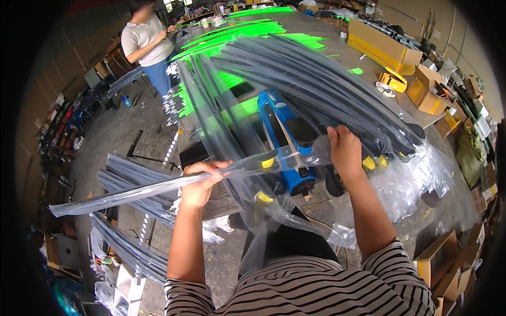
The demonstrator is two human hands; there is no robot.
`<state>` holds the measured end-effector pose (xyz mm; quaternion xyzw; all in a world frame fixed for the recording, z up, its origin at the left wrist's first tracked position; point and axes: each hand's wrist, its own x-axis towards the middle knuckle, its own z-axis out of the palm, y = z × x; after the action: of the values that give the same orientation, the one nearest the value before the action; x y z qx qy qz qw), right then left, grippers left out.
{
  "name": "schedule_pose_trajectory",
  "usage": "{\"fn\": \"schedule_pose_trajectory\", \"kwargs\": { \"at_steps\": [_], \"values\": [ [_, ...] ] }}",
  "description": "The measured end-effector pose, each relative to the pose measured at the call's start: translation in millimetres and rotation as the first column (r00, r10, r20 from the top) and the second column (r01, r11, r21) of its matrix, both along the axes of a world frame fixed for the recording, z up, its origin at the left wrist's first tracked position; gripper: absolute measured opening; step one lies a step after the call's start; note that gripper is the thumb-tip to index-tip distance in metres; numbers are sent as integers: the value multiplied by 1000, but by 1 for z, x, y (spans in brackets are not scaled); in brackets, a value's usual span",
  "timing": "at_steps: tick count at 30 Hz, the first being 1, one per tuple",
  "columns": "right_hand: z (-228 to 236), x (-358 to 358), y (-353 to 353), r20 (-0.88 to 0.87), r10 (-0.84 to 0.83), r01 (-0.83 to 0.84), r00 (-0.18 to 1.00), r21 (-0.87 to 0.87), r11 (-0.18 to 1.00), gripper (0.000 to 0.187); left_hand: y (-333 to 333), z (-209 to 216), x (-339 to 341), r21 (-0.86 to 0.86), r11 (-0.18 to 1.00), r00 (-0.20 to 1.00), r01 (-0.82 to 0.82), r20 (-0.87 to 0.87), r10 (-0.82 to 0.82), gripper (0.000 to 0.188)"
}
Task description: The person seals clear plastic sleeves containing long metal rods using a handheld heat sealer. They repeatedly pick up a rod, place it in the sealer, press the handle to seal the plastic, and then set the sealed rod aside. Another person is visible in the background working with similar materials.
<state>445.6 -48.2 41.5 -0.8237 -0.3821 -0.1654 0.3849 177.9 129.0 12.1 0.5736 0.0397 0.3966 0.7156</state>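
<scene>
A long clear plastic sleeve (126,193) with a dark rod inside stretches across in front of me, its far left end hanging past the bench. My left hand (199,181) is closed around the sleeve near its middle. A yellow piece (268,163) shows by the rod's end, between my hands. My right hand (346,152) is closed in a fist on the flat, loose right end of the sleeve. Directly behind the sleeve stands a blue device that looks like a bag sealer (279,126), with a black pad on its arm.
Sleeved dark rods (316,79) lie piled beyond the sealer, over bright green rods (232,42). More sleeved bundles (126,247) are at lower left. Loose plastic film (411,179) spreads at right. Another person (150,42) stands far left. Cardboard boxes (382,47) line the right.
</scene>
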Motion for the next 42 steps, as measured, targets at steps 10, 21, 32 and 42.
{"fn": "schedule_pose_trajectory", "kwargs": {
  "at_steps": [10, 21, 32, 42],
  "values": [
    [11, 14, 11, 20, -119, 120, 993, -59, 991, 21, 14, -22, 23, -53, 996, 995, 74, 78, -69, 11],
    [51, -38, -19, 454, 399, -499, 797, 123, 857, 37, 22, -29, 28, -50, 994, 993, 93, 70, -90, 7],
    [43, -43, -26, 445, 494, -527, 746, -58, 848, 42, 21, -23, 32, -70, 996, 997, 62, 54, -59, 6],
    [38, -45, -30, 411, 511, -532, 755, -73, 844, 36, 25, -25, 34, -85, 994, 995, 75, 71, -70, 6]
  ]
}}
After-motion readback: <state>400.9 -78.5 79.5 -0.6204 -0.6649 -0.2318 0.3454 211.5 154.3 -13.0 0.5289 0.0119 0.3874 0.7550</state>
